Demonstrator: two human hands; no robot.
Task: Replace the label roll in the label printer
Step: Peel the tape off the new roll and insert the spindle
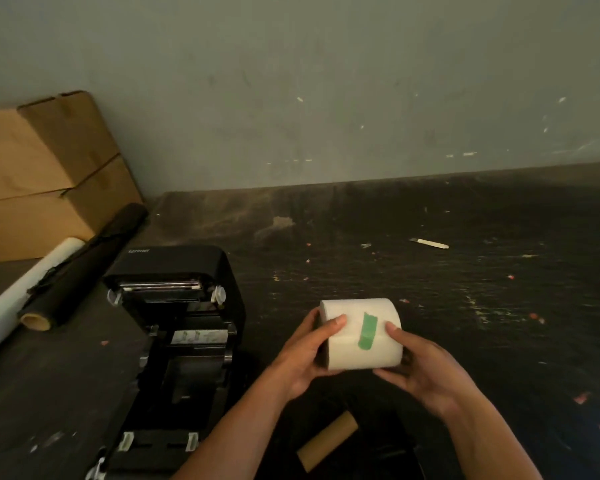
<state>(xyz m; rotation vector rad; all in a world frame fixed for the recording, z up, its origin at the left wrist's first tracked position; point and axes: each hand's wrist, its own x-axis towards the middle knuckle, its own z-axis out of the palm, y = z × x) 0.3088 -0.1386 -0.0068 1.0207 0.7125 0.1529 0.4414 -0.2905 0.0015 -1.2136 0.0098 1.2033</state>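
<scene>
A full white label roll (352, 344) with a strip of green tape across its loose end is held above the dark table, to the right of the printer. My left hand (305, 358) grips its left end and my right hand (420, 368) grips its right end, thumbs on top. The black label printer (181, 341) stands at the left with its lid swung open and its roll bay showing no roll. A bare brown cardboard core (328, 439) lies on the table below my hands.
Two stacked cardboard boxes (49, 174) stand at the back left against the wall. A black roll (90, 265) and a white roll (21, 296) lie beside the printer. A small white stick-like item (430, 243) and paper scraps dot the table (499, 306).
</scene>
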